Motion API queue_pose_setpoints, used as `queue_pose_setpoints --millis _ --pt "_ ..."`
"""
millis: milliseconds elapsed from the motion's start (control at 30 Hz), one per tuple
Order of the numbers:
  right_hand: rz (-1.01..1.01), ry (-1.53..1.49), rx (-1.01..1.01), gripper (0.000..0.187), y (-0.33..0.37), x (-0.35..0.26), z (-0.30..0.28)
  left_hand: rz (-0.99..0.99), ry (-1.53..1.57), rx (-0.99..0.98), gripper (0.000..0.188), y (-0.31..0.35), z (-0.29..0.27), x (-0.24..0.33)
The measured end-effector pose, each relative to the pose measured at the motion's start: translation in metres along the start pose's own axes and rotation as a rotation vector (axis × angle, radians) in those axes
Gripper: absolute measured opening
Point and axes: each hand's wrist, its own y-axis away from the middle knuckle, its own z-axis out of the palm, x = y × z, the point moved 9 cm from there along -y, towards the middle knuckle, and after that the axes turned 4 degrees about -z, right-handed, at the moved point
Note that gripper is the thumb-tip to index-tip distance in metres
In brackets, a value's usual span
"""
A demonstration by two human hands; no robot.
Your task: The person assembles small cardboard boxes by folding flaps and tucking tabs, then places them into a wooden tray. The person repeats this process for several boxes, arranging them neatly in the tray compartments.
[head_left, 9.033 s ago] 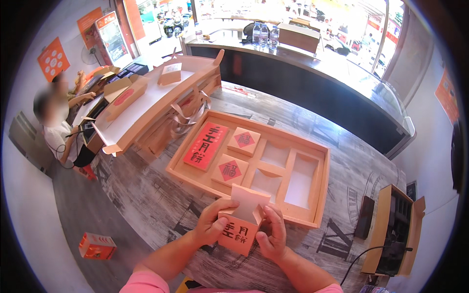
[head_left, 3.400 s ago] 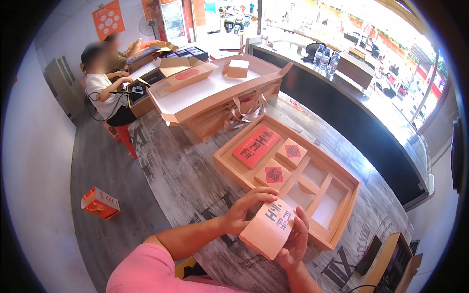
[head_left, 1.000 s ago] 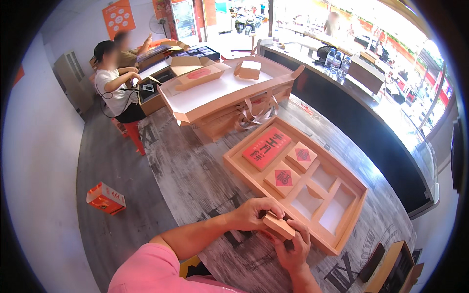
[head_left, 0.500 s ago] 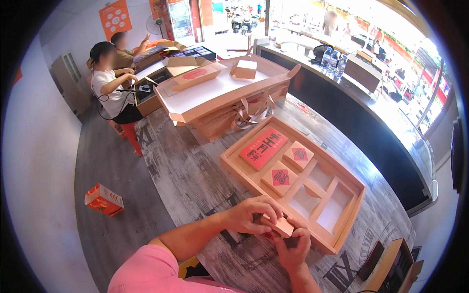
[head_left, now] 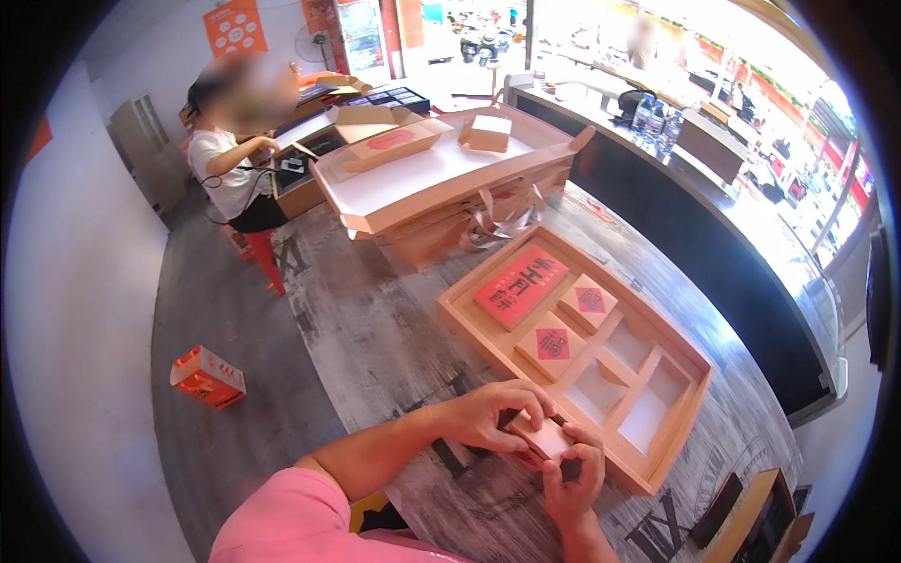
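Your left hand (head_left: 490,416) and right hand (head_left: 572,472) both clasp the small tan box (head_left: 542,437) above the grey table (head_left: 375,328), just beside the compartmented tray (head_left: 671,338) whose long red box (head_left: 521,284) and two square red-marked boxes (head_left: 554,343) lie behind it.

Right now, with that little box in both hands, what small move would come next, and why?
Probably lowering the small box, gripped by the left hand and right hand, into an empty compartment of the tray; three compartments already hold red-topped boxes.
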Motion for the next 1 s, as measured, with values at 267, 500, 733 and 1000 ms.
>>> queue_pose_setpoints --millis 267,500,733,1000 --pt "0.010 -0.009 -0.026 0.029 0.002 0.000 0.004 -0.195 0.211 -0.059 0.026 0.006 -0.005 -0.016" --pt "0.028 -0.009 -0.071 0.028 0.000 -0.002 0.004 -0.096 0.166 -0.078 0.024 0.004 -0.002 -0.012" --pt "0.019 -0.030 -0.071 0.027 -0.001 -0.004 0.005 -0.079 0.134 -0.091 0.026 0.004 -0.003 -0.010" --pt "0.024 -0.041 -0.071 0.025 -0.002 -0.006 0.005 -0.135 0.182 -0.148 0.020 0.006 -0.008 -0.015"
